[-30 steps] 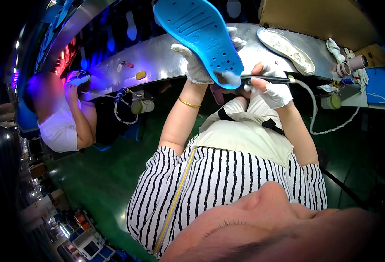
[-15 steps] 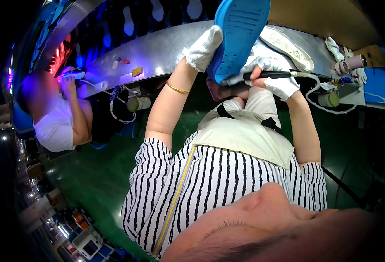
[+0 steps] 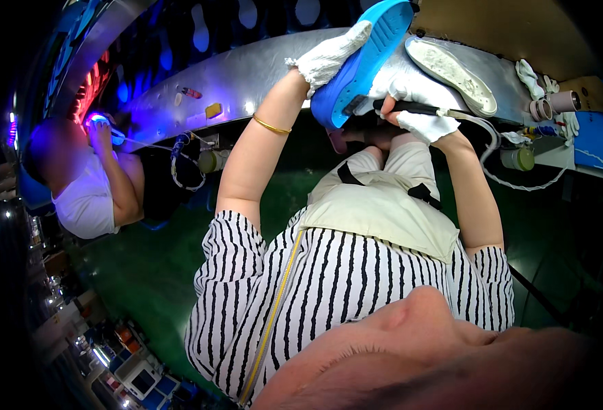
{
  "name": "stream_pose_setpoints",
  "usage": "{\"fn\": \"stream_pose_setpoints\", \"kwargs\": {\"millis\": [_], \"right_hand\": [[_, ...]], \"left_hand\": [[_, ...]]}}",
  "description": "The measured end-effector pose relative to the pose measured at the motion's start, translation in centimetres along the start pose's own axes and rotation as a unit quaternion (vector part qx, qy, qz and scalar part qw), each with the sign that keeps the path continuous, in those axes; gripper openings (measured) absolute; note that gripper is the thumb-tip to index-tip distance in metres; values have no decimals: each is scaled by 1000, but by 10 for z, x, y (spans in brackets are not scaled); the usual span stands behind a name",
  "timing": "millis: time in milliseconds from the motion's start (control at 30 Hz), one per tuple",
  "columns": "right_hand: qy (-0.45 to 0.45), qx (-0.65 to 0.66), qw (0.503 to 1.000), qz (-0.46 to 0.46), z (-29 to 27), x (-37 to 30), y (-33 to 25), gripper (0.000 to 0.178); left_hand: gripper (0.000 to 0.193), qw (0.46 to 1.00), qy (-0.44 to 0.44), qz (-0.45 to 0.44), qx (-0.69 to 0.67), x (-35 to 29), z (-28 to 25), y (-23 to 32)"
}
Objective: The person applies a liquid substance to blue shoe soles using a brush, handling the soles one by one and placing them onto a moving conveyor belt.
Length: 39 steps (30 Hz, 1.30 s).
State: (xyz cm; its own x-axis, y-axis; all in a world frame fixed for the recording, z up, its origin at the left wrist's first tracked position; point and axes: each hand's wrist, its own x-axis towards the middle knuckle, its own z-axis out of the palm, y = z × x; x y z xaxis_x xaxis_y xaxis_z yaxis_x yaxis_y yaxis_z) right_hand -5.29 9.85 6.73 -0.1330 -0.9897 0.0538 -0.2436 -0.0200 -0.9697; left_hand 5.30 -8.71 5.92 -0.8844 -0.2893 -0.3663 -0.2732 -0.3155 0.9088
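In the head view, my left hand [image 3: 332, 58], in a white glove that leaves the wrist bare, grips the side of a blue shoe sole [image 3: 366, 72]. The sole is held up at a slant above the bench edge. My right hand [image 3: 424, 123], in a white glove with some fingertips bare, is closed round a black pen-shaped tool [image 3: 411, 107] with a pale hose [image 3: 486, 140] trailing from its rear end. The tool's tip lies close to the sole's lower end; whether they touch I cannot tell. A white shoe sole [image 3: 452, 75] rests on the bench beyond my right hand.
The curved metal bench [image 3: 247, 78] carries a yellow block [image 3: 212, 110], loose gloves [image 3: 530, 78] and pink cups [image 3: 565, 100]. Dark racks with soles [image 3: 247, 15] stand behind it. A co-worker [image 3: 100, 184] sits at left under blue light. A green-lidded jar [image 3: 518, 158] hangs at right.
The blue sole has turned in my left hand, so more of its side wall shows, and it leans further right at the top. My right hand with the tool has shifted slightly left.
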Motion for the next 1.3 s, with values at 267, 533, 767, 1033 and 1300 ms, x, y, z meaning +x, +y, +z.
{"fn": "stream_pose_setpoints", "kwargs": {"millis": [267,533,767,1033,1300], "right_hand": [[41,-10,998,-57,-24,2,10,8],[124,-26,983,-133,-33,-15,0,12],[235,66,968,-58,-5,-27,16,17],[315,-68,934,-157,-9,-9,19,19],[232,98,962,-104,17,-20,6,21]], "left_hand": [[79,997,-28,73,11,-7,17,10],[75,902,16,294,-316,-42,-3,23],[67,869,-181,81,-454,-26,-15,-46],[65,862,-182,109,-461,-35,59,-84],[64,866,-105,142,-467,-32,57,-93]]}}
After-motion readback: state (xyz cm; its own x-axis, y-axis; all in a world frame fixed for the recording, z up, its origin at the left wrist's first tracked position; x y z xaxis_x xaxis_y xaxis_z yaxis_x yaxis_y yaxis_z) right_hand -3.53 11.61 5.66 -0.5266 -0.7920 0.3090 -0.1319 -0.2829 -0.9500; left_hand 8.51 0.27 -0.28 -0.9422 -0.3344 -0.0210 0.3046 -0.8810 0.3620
